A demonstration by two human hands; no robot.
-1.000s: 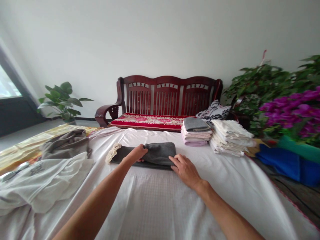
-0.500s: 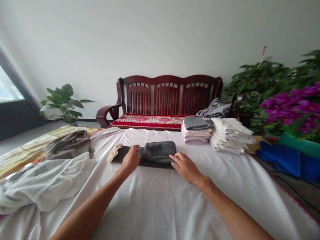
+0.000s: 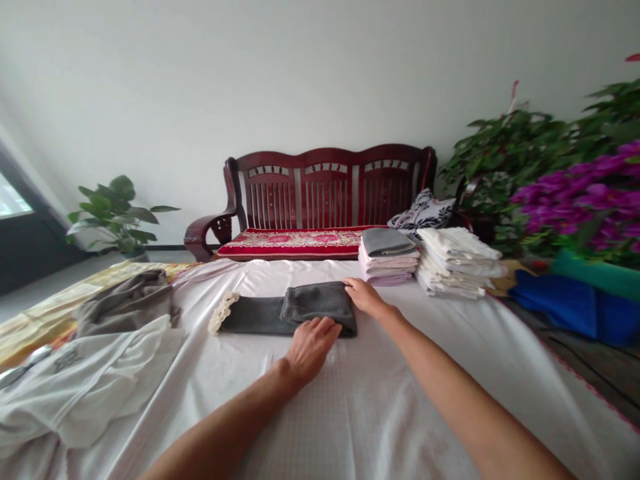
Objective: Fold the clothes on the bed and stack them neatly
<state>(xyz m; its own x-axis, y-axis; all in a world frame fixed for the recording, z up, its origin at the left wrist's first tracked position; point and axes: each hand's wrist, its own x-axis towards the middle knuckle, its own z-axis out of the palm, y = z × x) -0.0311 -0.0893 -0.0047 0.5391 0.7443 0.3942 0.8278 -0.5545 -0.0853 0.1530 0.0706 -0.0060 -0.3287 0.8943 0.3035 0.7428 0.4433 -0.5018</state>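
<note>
A dark grey folded garment (image 3: 260,315) with cream lace trim at its left end lies on the white cloth, its right part doubled over in a thicker fold. The fingers of my left hand (image 3: 313,347) are bent over the near edge of that fold, with the thumb hidden. At the far right corner, my right hand (image 3: 367,297) has its fingertips closed on the edge of the garment. Both hands touch the fabric, which rests flat.
Behind on the right stand a pinkish folded stack topped with grey (image 3: 389,260) and a white folded stack (image 3: 457,260). Loose white clothing (image 3: 95,380) and a crumpled grey-brown garment (image 3: 127,303) lie left. A wooden bench (image 3: 320,190) stands beyond.
My left hand has moved right, from the garment's middle to the near edge of the fold. My right hand has gone up to the far right corner. The view has shifted slightly.
</note>
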